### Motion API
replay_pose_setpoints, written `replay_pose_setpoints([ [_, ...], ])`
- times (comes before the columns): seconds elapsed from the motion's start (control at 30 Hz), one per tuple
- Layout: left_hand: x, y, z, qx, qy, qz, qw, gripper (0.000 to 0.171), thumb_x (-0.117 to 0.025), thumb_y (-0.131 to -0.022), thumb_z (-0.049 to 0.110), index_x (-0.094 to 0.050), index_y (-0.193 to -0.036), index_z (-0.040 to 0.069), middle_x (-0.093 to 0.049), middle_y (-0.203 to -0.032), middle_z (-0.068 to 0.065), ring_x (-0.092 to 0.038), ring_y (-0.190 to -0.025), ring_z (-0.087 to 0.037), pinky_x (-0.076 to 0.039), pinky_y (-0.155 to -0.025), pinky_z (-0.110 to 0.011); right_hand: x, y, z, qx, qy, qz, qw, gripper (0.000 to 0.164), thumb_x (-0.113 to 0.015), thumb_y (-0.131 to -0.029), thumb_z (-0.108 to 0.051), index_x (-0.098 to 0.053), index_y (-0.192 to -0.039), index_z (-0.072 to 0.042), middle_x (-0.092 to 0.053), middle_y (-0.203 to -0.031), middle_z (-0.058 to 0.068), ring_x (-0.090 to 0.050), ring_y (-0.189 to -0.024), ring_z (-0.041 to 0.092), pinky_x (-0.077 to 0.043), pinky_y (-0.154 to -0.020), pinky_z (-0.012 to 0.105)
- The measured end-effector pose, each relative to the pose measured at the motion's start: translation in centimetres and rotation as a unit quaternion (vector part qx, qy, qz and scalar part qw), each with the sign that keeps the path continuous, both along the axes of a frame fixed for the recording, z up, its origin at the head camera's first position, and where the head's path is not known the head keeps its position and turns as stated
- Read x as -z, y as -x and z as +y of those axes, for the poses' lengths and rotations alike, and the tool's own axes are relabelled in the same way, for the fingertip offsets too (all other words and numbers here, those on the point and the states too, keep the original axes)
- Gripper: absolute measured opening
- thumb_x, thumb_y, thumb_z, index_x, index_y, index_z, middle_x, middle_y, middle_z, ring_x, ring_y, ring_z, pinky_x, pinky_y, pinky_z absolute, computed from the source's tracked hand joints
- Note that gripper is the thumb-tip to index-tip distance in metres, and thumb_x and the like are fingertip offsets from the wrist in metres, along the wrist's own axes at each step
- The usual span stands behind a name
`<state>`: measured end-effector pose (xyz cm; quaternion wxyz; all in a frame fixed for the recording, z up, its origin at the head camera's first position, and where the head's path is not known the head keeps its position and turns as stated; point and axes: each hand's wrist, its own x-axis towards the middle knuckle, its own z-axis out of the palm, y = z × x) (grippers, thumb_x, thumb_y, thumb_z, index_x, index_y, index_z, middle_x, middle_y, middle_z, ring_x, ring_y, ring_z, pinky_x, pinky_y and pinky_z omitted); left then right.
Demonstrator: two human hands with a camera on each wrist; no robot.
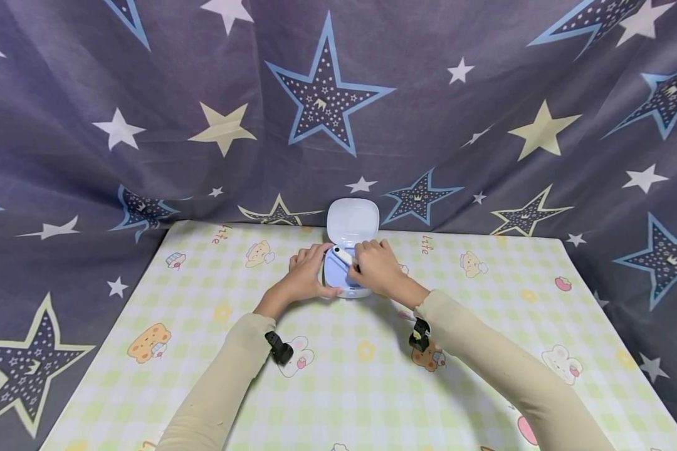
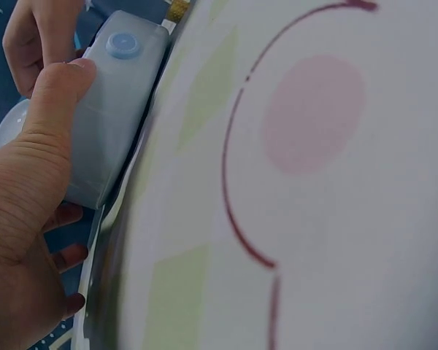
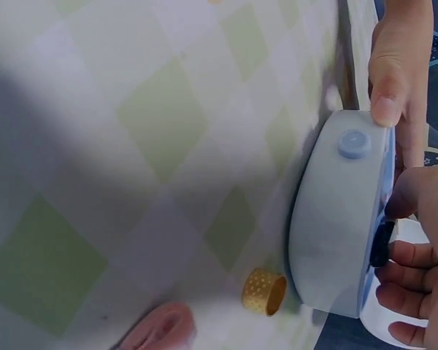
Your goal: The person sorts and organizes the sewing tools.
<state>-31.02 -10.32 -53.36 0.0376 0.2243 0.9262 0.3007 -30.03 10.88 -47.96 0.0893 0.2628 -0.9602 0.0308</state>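
Note:
A small white box [image 1: 350,293] with a blue inside stands near the table's back edge, its white lid [image 1: 353,220] raised. My left hand [image 1: 307,275] holds the box at its left side, thumb over the front rim. In the left wrist view the box's front [image 2: 120,102] shows a round blue button [image 2: 123,45]. My right hand [image 1: 379,266] pinches a slim white stick [image 1: 343,255] with a dark spot near its tip, slanting over the blue inside. A black part [image 3: 382,244] shows between the right fingers; the stick's exact kind I cannot tell.
On the checked tablecloth [image 1: 350,388], a gold dotted ring [image 3: 264,292] lies beside the box in the right wrist view. Close by is a pink looped thing [image 3: 160,328]. A dark curtain with stars [image 1: 338,169] hangs right behind the table.

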Motion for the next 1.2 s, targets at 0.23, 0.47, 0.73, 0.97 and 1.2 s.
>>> replay_pose_setpoints([
  [0.23, 0.0, 0.0, 0.0, 0.0, -0.004, 0.002, 1.0, 0.112, -0.087, -0.071, 0.053, -0.026, -0.159, 0.018, -0.041, -0.154, -0.01, -0.039, -0.128, -0.036, -0.028, -0.109, -0.059, 0.6, 0.1, 0.0, 0.0, 0.008, 0.002, 1.0, 0.022, -0.06, -0.092, -0.027, -0.053, -0.082, -0.009, -0.058, -0.08, 0.008, -0.056, -0.078, 0.028, -0.043, -0.078, 0.043],
  [0.47, 0.2, 0.0, 0.0, 0.0, -0.003, 0.006, 1.0, 0.113, -0.087, -0.071, 0.053, -0.026, -0.159, 0.017, -0.042, -0.153, -0.01, -0.039, -0.126, -0.035, -0.029, -0.108, -0.058, 1.2, 0.2, 0.0, 0.0, 0.027, 0.001, 1.0, 0.021, -0.056, -0.093, -0.026, -0.051, -0.082, -0.009, -0.056, -0.079, 0.007, -0.054, -0.077, 0.027, -0.043, -0.076, 0.042],
  [0.73, 0.1, 0.0, 0.0, -0.002, 0.0, 0.006, 1.0, 0.113, -0.088, -0.071, 0.052, -0.026, -0.159, 0.018, -0.042, -0.152, -0.011, -0.039, -0.126, -0.036, -0.028, -0.107, -0.058, 1.3, 0.2, -0.2, 0.009, 0.032, -0.013, 0.999, 0.022, -0.054, -0.095, -0.029, -0.051, -0.083, -0.01, -0.056, -0.081, 0.007, -0.053, -0.079, 0.027, -0.042, -0.077, 0.042],
  [0.97, -0.2, 0.1, 0.1, -0.001, 0.003, 0.009, 1.0, 0.112, -0.088, -0.071, 0.052, -0.027, -0.159, 0.017, -0.042, -0.152, -0.012, -0.039, -0.126, -0.036, -0.029, -0.107, -0.058, 1.1, 0.3, -0.3, 0.015, 0.026, -0.01, 1.0, 0.022, -0.054, -0.093, -0.029, -0.05, -0.081, -0.011, -0.056, -0.079, 0.007, -0.053, -0.076, 0.026, -0.042, -0.075, 0.041],
  [1.2, -0.2, -0.1, 0.0, 0.006, 0.013, 0.024, 0.9996, 0.112, -0.087, -0.07, 0.053, -0.03, -0.158, 0.013, -0.044, -0.15, -0.012, -0.04, -0.125, -0.035, -0.03, -0.105, -0.056, 1.2, 0.1, -0.5, 0.019, 0.025, -0.013, 0.999, 0.023, -0.056, -0.093, -0.029, -0.051, -0.081, -0.01, -0.057, -0.079, 0.008, -0.054, -0.076, 0.027, -0.042, -0.075, 0.042],
])
